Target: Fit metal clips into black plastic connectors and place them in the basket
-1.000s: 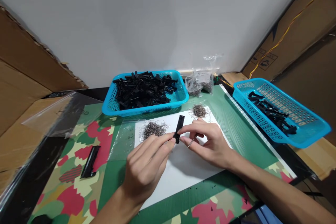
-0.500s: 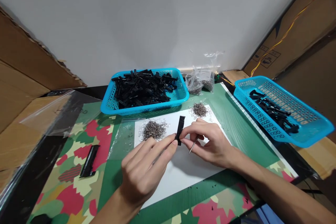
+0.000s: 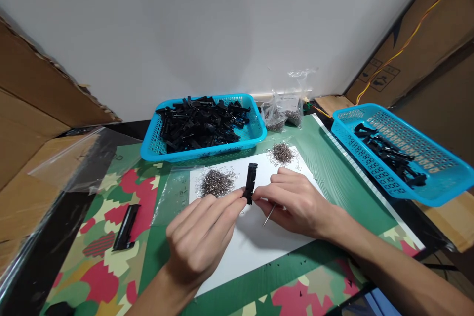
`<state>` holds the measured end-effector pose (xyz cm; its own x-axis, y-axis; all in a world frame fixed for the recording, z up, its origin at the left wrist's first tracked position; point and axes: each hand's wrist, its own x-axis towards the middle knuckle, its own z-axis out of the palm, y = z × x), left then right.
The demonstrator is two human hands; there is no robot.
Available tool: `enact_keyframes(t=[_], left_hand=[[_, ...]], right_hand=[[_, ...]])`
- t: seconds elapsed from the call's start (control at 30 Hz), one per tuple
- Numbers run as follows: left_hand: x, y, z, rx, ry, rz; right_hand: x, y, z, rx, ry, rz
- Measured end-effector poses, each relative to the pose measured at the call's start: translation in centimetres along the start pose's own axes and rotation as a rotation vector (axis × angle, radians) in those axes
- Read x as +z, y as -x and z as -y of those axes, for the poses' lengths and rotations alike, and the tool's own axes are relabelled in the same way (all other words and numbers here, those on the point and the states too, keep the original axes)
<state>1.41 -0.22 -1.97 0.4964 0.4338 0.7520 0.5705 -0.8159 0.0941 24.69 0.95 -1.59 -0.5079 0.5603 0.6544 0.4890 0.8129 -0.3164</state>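
While the grip of the left hand (image 3: 200,237) pinches a slim black plastic part (image 3: 252,176) by its lower end above white paper (image 3: 229,271), the right hand (image 3: 296,202) clasps a thin metal rod (image 3: 269,216). If this pinch loosens, the notched part could slip down; beyond lies a tangled, wiry metal heap (image 3: 216,182).

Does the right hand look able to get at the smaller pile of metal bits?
Probably yes: the smaller pile lies just beyond the right hand with nothing visible between, though it holds a thin metal rod.
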Motion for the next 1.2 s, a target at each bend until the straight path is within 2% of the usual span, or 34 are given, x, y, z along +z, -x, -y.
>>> enact_keyframes(t=[0.3, 0.43, 0.67, 0.83, 1.03, 1.2], left_hand=[[0.1, 0.1, 0.1, 0.007, 0.037, 0.012], [0.4, 0.4, 0.2, -0.004, 0.044, -0.001], [1.4, 0.6, 0.0, -0.214, 0.088, -0.083], [1.5, 0.1, -0.5, -0.357, 0.173, -0.076], [1.4, 0.1, -1.0, -0.395, 0.306, -0.038], [1.4, 0.1, -1.2, -0.419, 0.38, -0.018]], right_hand=[[-0.2, 0.1, -0.3, -0.091, 0.033, -0.007], [-0.2, 0.3, -0.5, -0.068, -0.009, -0.003], [-0.5, 0.2, -0.8, 0.01, -0.042, 0.01], [-0.4, 0.1, -0.8, -0.009, -0.03, -0.062], [-0.4, 0.4, -0.7, -0.136, 0.115, -0.13], [-0.6, 0.4, -0.4, -0.208, 0.131, -0.159]])
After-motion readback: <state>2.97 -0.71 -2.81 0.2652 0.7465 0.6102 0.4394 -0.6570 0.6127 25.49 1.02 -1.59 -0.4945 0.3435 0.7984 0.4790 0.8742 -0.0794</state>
